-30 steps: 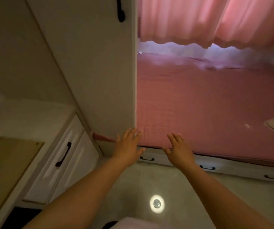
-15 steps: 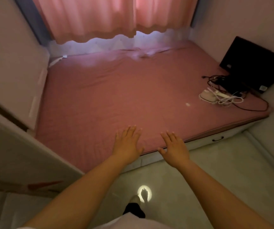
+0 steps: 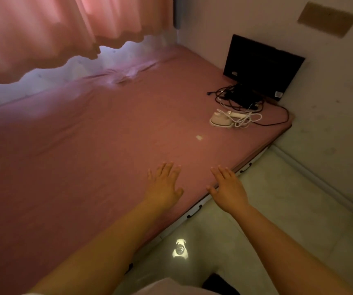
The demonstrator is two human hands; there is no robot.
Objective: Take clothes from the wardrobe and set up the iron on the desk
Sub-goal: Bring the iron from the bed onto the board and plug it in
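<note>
A small white iron lies on the pink bed near its far right corner, with a white cord coiled beside it. Both of my arms stretch forward over the bed's near edge. My left hand is flat, palm down, fingers apart, holding nothing. My right hand is the same, a little to the right, above the bed's edge. The iron is well beyond both hands, up and to the right. No wardrobe, clothes or desk show in this view.
A black monitor leans on the right wall with black cables tangled in front. Pink curtains hang at the back left. A small white scrap lies on the sheet. Pale floor runs right of the bed, with drawer handles along the base.
My view has swung right: the wardrobe door and cabinet have left the frame, and the iron, cables and monitor have come in. Both hands stay open and outstretched.
</note>
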